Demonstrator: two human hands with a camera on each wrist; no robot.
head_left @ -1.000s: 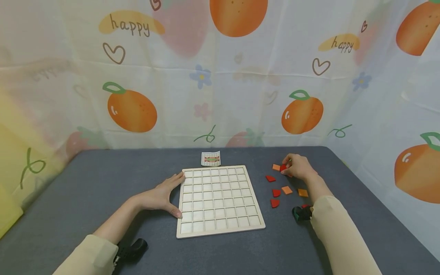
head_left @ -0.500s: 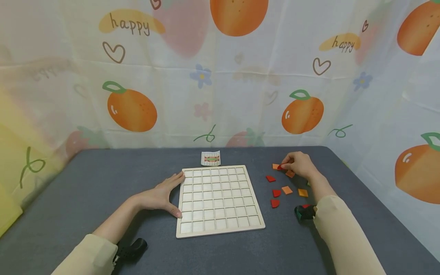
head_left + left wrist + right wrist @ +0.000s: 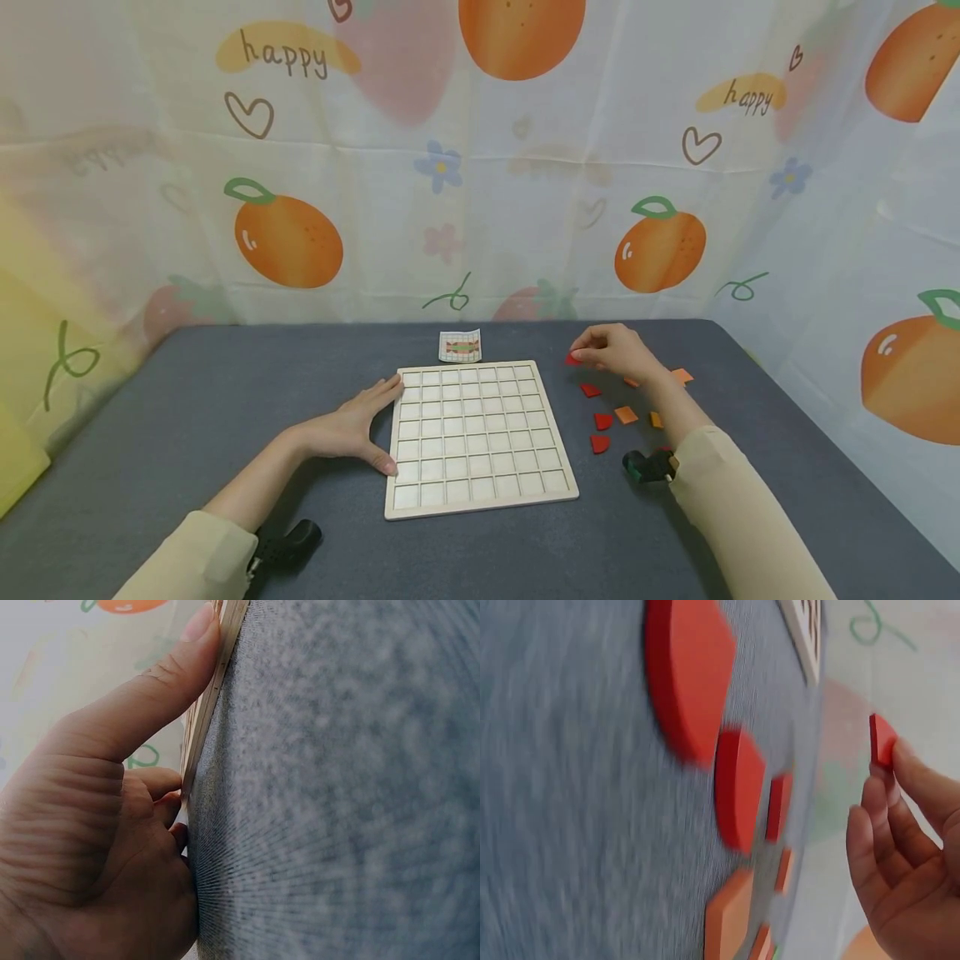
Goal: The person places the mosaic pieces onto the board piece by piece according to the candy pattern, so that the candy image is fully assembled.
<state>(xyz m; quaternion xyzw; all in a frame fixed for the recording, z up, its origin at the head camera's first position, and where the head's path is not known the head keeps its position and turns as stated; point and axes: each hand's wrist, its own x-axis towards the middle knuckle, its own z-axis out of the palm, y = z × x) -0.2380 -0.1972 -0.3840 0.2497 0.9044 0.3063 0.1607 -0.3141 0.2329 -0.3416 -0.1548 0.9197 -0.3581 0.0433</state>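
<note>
One red piece (image 3: 885,742) held, none set in the board (image 3: 486,442)

Pinches the red piece between thumb and fingertips of the right hand (image 3: 615,350), just right of the board's far right corner. Rests the left hand (image 3: 348,425), thumb and fingers spread apart, against the board's left edge.

Judging by the bare cells of the board, reads as barely begun: one piece picked out, no placing done. Left loose on the table (image 3: 480,558), all to the right of the board: three red pieces (image 3: 600,445) in plain sight, orange pieces (image 3: 626,415) among and past them, others partly hidden by the right forearm (image 3: 678,404). Beyond the board's far edge, a small card (image 3: 460,347) printed with a coloured pattern on a grid.

From the right wrist, adds the thickness of the pinched piece and its apparent lift off the table, hard to judge from the head; adds too a sliver of a green piece (image 3: 775,953), not visible from the head. From the left wrist, gives the thumb on the board's pale edge, with fingertips too hidden to tell their exact hold. Only from the head: the full grid and the card.
</note>
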